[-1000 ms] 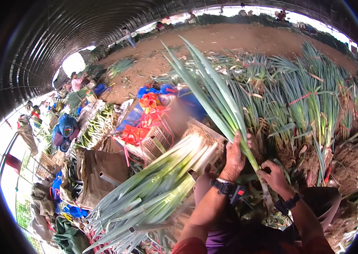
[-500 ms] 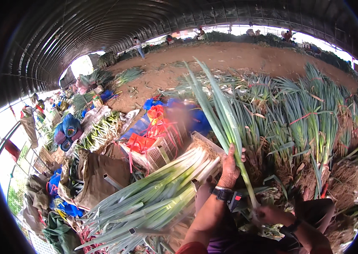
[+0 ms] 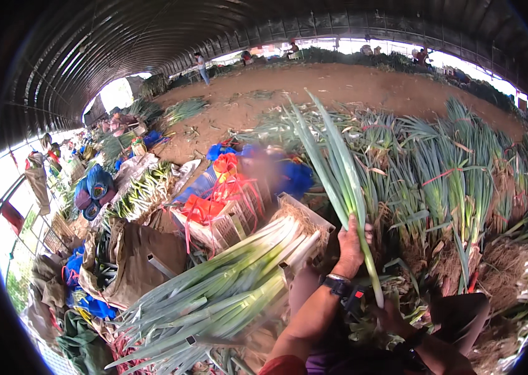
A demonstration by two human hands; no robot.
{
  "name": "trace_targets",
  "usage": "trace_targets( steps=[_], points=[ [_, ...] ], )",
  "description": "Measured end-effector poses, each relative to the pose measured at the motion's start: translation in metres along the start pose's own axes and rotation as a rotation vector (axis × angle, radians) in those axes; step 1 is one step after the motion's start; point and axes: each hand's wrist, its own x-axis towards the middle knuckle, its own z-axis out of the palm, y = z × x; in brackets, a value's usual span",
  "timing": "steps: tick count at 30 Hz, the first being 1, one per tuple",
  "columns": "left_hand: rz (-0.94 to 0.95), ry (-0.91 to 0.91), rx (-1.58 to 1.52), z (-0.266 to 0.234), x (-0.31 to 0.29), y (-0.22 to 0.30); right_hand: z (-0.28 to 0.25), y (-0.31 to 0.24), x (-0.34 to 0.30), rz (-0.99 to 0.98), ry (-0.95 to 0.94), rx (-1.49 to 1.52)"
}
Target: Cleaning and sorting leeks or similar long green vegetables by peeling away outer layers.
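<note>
Dark arched roof [image 3: 133, 44] across the top of the frame, above a brown earth floor [image 3: 339, 81]. Right: upright leek bundles [image 3: 463, 181], roots downward. Left of centre: white crate [image 3: 217, 231] with red ribbons [image 3: 204, 207]; farther left, brown sack [image 3: 145, 259]. Lower centre: leek pile [image 3: 226, 287] laid aslant, roots toward upper right, close beside the left forearm [image 3: 304, 325]. Right of centre: single leek [image 3: 352, 181], tilted, leaves toward upper left. Left hand [image 3: 352, 249]: fingers closed around its stalk. Right hand [image 3: 392, 319]: low, shadowed, near the stalk's bottom end; degree of closure impossible to tell.
</note>
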Motion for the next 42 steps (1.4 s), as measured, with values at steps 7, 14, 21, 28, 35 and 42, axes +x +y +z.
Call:
trace_targets(
  steps=[7,14,21,28,35,42],
  points=[
    [0.067,-0.121,0.117,0.024,-0.015,-0.023,-0.003,-0.055,0.074,-0.389,0.364,-0.084],
    [0.033,-0.377,0.124,0.032,-0.041,-0.022,-0.006,-0.064,0.060,-0.443,0.382,0.009],
    [0.053,-0.361,0.090,0.049,-0.056,-0.007,-0.012,-0.087,0.055,-0.529,0.427,0.005],
    [0.204,-0.372,0.131,0.049,-0.058,-0.012,-0.011,-0.082,0.044,-0.510,0.480,0.008],
    [0.422,-0.403,0.299,0.058,-0.067,-0.009,-0.008,-0.095,0.036,-0.596,0.543,-0.030],
    [0.848,-0.634,0.751,0.058,-0.055,0.013,-0.010,-0.093,0.037,-0.567,0.624,0.196]
  ],
)
